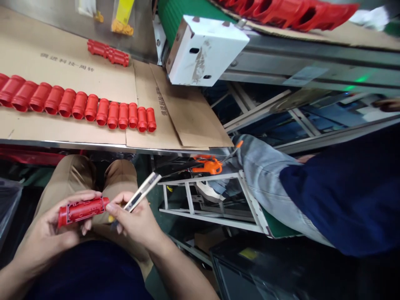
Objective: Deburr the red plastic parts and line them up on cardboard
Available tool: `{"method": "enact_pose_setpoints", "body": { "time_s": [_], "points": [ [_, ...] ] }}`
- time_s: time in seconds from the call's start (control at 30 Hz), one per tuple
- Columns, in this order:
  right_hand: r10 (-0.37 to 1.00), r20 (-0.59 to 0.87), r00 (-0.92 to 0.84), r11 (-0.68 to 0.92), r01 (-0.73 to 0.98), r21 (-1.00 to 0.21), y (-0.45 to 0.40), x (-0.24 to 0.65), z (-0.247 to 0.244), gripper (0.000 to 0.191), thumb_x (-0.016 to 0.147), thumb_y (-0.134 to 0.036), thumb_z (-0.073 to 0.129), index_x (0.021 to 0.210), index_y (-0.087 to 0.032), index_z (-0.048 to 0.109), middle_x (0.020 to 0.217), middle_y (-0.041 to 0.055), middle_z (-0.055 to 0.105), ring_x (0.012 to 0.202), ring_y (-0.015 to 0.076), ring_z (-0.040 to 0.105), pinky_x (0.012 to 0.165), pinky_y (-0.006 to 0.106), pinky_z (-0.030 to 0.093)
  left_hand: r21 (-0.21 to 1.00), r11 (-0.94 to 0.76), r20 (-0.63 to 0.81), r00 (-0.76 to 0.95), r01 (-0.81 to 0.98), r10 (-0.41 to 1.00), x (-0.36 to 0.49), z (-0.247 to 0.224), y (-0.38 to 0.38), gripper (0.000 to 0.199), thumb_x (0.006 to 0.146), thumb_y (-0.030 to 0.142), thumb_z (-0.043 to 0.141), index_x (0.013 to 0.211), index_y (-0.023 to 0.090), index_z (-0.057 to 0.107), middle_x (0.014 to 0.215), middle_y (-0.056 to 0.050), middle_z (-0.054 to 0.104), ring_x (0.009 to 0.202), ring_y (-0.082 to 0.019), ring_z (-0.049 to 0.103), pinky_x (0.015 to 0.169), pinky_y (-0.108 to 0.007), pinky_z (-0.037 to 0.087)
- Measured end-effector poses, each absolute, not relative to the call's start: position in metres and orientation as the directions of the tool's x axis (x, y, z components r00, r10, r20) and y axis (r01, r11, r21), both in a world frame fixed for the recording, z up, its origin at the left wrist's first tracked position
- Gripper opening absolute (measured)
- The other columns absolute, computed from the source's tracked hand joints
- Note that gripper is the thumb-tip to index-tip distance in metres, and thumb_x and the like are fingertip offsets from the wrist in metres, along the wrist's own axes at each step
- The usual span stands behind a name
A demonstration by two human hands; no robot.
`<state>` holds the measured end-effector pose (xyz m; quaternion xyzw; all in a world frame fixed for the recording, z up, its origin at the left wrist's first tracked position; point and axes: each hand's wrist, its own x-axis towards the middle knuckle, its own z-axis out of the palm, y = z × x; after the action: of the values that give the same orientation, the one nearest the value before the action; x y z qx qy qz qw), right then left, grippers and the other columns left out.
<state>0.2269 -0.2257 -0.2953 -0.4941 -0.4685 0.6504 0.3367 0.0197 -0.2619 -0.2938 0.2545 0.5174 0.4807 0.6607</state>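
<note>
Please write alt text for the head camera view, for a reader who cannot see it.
The left hand holds a red plastic part; the right hand grips a utility knife beside it. Red parts lie in rows on cardboard.

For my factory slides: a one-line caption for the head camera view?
Left hand holds a red molded plastic part, right hand a utility knife, with red parts on cardboard beyond.

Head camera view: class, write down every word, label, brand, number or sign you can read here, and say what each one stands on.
Cardboard sheet: dark printed Chinese characters, partly legible as "科技" and "周转"; the first characters are too blurred to read.
Cardboard flap: a sideways line of dark Chinese characters, too blurred to read.
Red moulded plastic part: nothing legible.
</note>
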Motion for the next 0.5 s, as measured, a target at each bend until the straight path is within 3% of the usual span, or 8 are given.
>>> {"method": "enact_pose_setpoints", "body": {
  "time_s": [0.07,0.13,0.2,0.33,0.5],
  "points": [
    [0.975,-0.039,-0.219,0.002,0.185,-0.983,-0.233,0.23,-0.292,0.029,0.098,-0.046,0.078,0.089,-0.018,0.076,0.073,0.003,0.074,0.066,0.0158,0.071,0.058,0.025,0.06,0.862,0.372,-0.439,-0.142,-0.343,0.887,0.023,-0.29,-0.261,0.05,0.063,0.038,0.105,0.106,0.026,0.083,0.114,-0.009,0.083,0.071,-0.014,0.068,0.068,-0.021,0.059],
    [0.93,0.282,-0.237,0.347,0.306,-0.886,-0.239,0.234,-0.287,0.013,0.101,-0.025,0.075,0.107,-0.015,0.08,0.1,0.0121,0.081,0.095,0.0206,0.078,0.085,0.031,0.067,0.843,0.347,-0.442,-0.161,-0.412,0.882,0.024,-0.29,-0.257,0.042,0.069,0.037,0.103,0.102,0.025,0.08,0.106,-0.006,0.083,0.063,-0.01,0.064,0.061,-0.019,0.056],
    [0.835,0.465,-0.292,0.542,0.298,-0.786,-0.242,0.238,-0.284,0.027,0.102,-0.013,0.071,0.128,-0.01,0.075,0.119,0.0172,0.081,0.111,0.0222,0.077,0.098,0.031,0.066,0.819,0.36,-0.444,-0.095,-0.446,0.891,0.021,-0.294,-0.254,0.043,0.07,0.035,0.102,0.104,0.022,0.079,0.1,-0.007,0.082,0.059,-0.011,0.062,0.056,-0.019,0.055],
    [0.754,0.593,-0.283,0.65,0.191,-0.736,-0.244,0.236,-0.29,0.034,0.102,-0.014,0.073,0.136,-0.014,0.073,0.117,0.0138,0.084,0.111,0.0225,0.08,0.096,0.031,0.069,0.812,0.391,-0.464,-0.073,-0.432,0.883,0.019,-0.295,-0.255,0.044,0.066,0.033,0.104,0.102,0.021,0.081,0.102,-0.009,0.08,0.065,-0.014,0.065,0.055,-0.021,0.057],
    [0.744,0.623,-0.241,0.663,0.15,-0.734,-0.245,0.23,-0.299,0.035,0.101,-0.015,0.075,0.135,-0.016,0.075,0.115,0.0144,0.084,0.104,0.0239,0.081,0.092,0.037,0.07,0.804,0.383,-0.496,-0.157,-0.454,0.854,0.03,-0.28,-0.258,0.045,0.061,0.036,0.106,0.097,0.024,0.083,0.105,-0.004,0.078,0.067,-0.012,0.064,0.055,-0.017,0.055]
  ]
}}
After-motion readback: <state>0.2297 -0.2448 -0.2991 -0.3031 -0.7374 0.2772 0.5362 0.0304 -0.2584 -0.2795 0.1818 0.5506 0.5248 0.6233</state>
